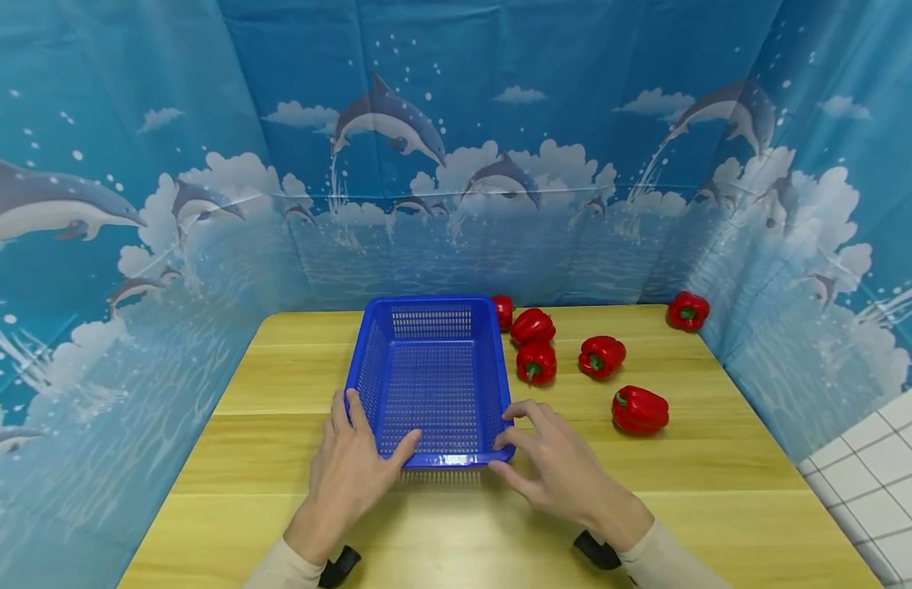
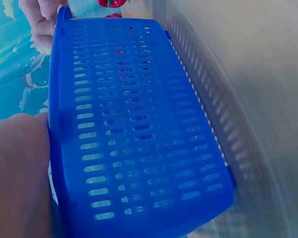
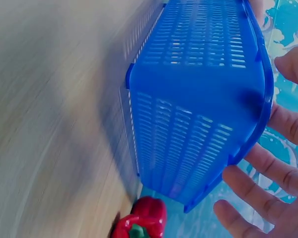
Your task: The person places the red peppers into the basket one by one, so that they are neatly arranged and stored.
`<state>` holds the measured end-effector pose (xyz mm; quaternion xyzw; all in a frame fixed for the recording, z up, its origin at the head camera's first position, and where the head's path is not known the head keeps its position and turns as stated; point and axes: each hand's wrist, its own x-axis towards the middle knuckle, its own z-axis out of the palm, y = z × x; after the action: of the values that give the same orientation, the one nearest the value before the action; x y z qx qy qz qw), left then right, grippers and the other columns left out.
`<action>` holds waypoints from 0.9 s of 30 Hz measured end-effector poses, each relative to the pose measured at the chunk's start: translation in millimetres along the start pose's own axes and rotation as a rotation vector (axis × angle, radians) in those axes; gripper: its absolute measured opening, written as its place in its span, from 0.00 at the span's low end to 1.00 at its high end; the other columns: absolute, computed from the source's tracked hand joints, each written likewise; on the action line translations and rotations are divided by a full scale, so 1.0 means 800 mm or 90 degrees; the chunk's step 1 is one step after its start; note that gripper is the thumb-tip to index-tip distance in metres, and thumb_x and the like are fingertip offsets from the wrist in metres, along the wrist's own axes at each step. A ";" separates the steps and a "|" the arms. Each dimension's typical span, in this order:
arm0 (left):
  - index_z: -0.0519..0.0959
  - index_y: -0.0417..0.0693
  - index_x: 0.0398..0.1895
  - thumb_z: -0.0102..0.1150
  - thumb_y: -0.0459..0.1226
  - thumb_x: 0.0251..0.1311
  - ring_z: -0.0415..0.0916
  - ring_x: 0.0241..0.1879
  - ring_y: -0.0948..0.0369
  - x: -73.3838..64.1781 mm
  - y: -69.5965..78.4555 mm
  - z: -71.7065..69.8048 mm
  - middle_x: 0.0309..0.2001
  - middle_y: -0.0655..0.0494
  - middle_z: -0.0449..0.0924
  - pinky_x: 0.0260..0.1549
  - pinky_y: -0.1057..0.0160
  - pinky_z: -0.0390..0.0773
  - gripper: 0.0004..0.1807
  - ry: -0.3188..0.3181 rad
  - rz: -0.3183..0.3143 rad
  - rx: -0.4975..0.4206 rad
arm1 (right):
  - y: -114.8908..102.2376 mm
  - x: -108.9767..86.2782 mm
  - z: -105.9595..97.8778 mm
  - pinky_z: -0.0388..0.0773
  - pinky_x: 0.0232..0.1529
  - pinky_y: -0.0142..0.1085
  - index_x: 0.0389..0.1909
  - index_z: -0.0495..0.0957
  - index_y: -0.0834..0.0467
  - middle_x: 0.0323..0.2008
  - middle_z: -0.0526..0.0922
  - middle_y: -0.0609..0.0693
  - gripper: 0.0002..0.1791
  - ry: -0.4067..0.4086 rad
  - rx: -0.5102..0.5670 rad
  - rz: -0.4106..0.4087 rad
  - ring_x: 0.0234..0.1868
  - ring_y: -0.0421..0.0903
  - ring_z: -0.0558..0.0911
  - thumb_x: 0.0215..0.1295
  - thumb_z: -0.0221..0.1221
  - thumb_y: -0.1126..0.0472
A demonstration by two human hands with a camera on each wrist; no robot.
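Note:
An unfilled blue plastic basket (image 1: pixel 432 393) with slotted walls sits on the wooden table. At its near left corner my left hand (image 1: pixel 352 466) holds the rim, the fingers along the left side and the thumb over the front edge. My right hand (image 1: pixel 554 466) is at the near right corner, its fingertips touching the rim. In the right wrist view the right thumb (image 3: pixel 294 67) stands apart from the rim and the fingers are spread. The basket's slotted side (image 2: pixel 134 124) fills much of the left wrist view, where most of the left fingers are hidden.
Several red bell peppers lie right of the basket, the nearest a pepper (image 1: pixel 640 410) on its side. Another pepper (image 1: pixel 688 312) sits at the table's far right corner. A dolphin-print curtain (image 1: pixel 456 237) hangs behind and beside the wooden table (image 1: pixel 257 458).

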<state>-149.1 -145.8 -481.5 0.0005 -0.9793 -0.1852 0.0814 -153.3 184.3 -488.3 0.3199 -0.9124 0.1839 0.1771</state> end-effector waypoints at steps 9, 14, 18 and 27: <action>0.47 0.23 0.93 0.53 0.82 0.73 0.73 0.79 0.23 -0.003 0.001 0.000 0.92 0.20 0.46 0.54 0.30 0.92 0.76 -0.005 -0.008 -0.005 | 0.016 0.002 -0.012 0.89 0.71 0.56 0.63 0.90 0.45 0.69 0.86 0.47 0.18 -0.018 0.058 0.009 0.70 0.51 0.87 0.80 0.75 0.44; 0.48 0.23 0.93 0.52 0.82 0.73 0.77 0.75 0.24 -0.003 0.001 0.001 0.92 0.20 0.47 0.45 0.34 0.94 0.76 -0.001 -0.005 0.004 | 0.046 0.001 -0.019 0.90 0.67 0.57 0.68 0.87 0.49 0.68 0.86 0.49 0.20 0.023 0.050 0.024 0.68 0.53 0.87 0.80 0.74 0.51; 0.50 0.23 0.92 0.51 0.83 0.73 0.79 0.72 0.25 -0.004 0.001 0.001 0.91 0.19 0.49 0.37 0.38 0.93 0.76 0.005 -0.004 0.016 | 0.080 -0.006 -0.033 0.90 0.61 0.60 0.69 0.87 0.51 0.67 0.86 0.53 0.25 0.054 -0.007 0.060 0.65 0.57 0.88 0.75 0.78 0.52; 0.53 0.22 0.91 0.54 0.80 0.75 0.82 0.69 0.26 -0.004 -0.001 0.002 0.89 0.19 0.54 0.55 0.32 0.91 0.73 0.032 0.006 0.034 | 0.161 -0.043 -0.070 0.81 0.62 0.79 0.77 0.81 0.54 0.74 0.80 0.68 0.42 -0.017 -0.078 0.179 0.69 0.76 0.79 0.65 0.84 0.47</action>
<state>-146.5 -145.5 -483.8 0.0030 -0.9815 -0.1589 0.1070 -200.2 320.9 -483.7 0.1798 -0.9601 0.1463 0.1567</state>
